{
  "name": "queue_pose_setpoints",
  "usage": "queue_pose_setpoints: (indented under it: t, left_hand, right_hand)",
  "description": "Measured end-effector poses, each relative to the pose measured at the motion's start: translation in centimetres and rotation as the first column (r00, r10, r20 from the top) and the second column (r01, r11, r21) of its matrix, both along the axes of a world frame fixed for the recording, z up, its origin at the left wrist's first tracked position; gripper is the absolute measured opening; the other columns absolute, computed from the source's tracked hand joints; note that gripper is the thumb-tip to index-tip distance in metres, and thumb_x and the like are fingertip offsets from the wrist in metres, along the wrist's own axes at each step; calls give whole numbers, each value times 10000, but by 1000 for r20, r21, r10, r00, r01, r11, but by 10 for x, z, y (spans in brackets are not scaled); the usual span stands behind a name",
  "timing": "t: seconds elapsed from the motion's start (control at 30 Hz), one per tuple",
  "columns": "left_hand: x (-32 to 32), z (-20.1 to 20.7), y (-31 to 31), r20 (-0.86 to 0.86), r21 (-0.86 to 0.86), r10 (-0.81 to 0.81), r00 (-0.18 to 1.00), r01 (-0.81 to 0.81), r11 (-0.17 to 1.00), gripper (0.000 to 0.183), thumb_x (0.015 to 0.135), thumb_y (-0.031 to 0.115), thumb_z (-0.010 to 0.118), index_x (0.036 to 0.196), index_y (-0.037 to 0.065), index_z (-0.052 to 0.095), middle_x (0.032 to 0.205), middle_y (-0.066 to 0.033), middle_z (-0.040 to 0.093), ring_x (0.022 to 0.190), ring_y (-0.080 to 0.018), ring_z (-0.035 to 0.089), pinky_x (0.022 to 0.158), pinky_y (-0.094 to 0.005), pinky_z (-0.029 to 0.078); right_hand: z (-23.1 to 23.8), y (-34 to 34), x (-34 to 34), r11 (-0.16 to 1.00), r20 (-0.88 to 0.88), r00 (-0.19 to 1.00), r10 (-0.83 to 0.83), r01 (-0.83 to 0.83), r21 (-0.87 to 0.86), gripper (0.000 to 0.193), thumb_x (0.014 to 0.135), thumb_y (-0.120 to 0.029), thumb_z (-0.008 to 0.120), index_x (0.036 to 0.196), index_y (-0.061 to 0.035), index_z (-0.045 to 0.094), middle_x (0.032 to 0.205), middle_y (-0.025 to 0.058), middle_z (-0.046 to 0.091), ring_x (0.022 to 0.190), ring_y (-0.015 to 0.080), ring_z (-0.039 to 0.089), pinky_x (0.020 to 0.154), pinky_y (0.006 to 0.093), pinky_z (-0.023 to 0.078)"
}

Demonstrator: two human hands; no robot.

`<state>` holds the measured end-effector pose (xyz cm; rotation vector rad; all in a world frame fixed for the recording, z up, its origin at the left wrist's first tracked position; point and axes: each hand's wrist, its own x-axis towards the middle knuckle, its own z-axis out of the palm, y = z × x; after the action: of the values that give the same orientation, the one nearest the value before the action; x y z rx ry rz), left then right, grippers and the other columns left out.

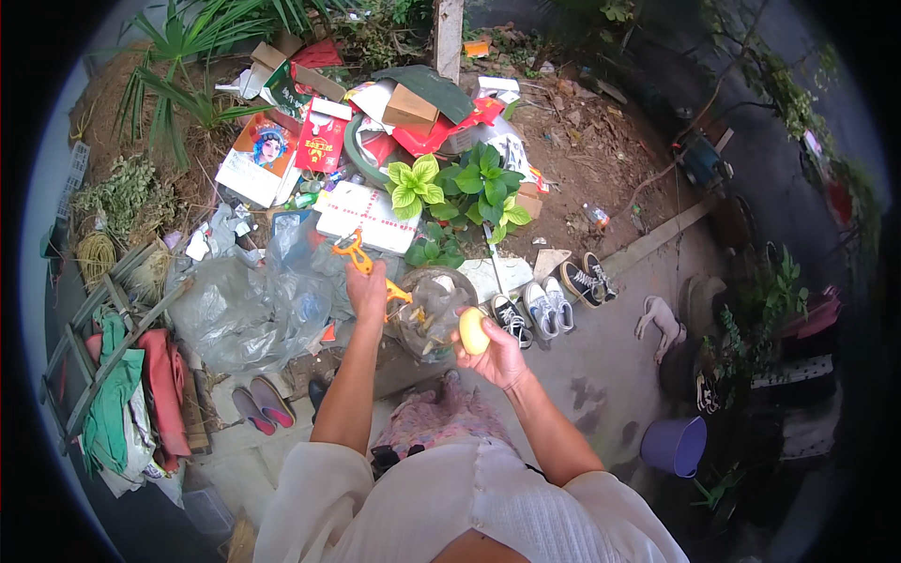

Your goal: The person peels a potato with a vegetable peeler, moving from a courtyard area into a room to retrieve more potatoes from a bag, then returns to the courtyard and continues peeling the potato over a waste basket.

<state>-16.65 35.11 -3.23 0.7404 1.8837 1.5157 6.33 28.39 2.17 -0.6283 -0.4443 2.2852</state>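
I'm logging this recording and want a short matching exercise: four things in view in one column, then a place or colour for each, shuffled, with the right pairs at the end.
Column one
1. Y-shaped peeler
2. Pale yellow oval item
3. Bucket
4. Pair of slippers

Column two
A. Purple
B. Held in the right hand
C. On the ground, to the left of the left forearm
D. Held in the left hand

Right pairs
1-D, 2-B, 3-A, 4-C
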Motion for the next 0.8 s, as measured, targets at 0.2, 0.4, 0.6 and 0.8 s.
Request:
queue_pose_setpoints:
  t: [0.2, 0.4, 0.6, 0.8]
  left_hand:
    - [37, -7, -14, 751, 68, -242, 614, 294, 953, 213, 773, 264, 559, 887, 93, 504, 645, -34, 468, 526, -161, 451, 490, -310, 406]
    - [103, 14, -62, 880, 99, -412, 235, 758, 645, 223, 816, 314, 511, 907, 111, 530, 570, 3, 446, 397, -109, 381, 354, -246, 273]
    - [186, 0, -114, 862, 103, -481, 159, 875, 474, 184, 830, 274, 512, 877, 96, 519, 543, 26, 388, 376, -79, 304, 333, -227, 236]
    - [302, 1, -234, 859, 76, -512, -5, 990, 119, 181, 848, 292, 512, 820, 113, 503, 540, 42, 354, 382, -63, 269, 336, -225, 209]
  right_hand:
    - [-25, -35, 22, 905, -220, 904, -366, 291, -309, 433, 920, -436, 411, 1094, -52, 514, 891, 97, 562, 676, 185, 516, 506, 263, 418]
    - [-47, -96, 48, 815, 83, 830, -552, 558, -155, 300, 865, -296, 449, 1001, -58, 571, 855, 66, 609, 635, 171, 571, 500, 285, 441]
    - [-52, -181, 94, 610, 443, 503, -742, 780, 137, 271, 817, -195, 479, 911, -21, 665, 869, 61, 654, 810, 150, 609, 725, 266, 481]
    - [-80, -345, 158, 289, 484, 179, -856, 944, 162, 264, 812, -182, 490, 964, -41, 652, 890, 51, 641, 793, 134, 602, 719, 256, 473]
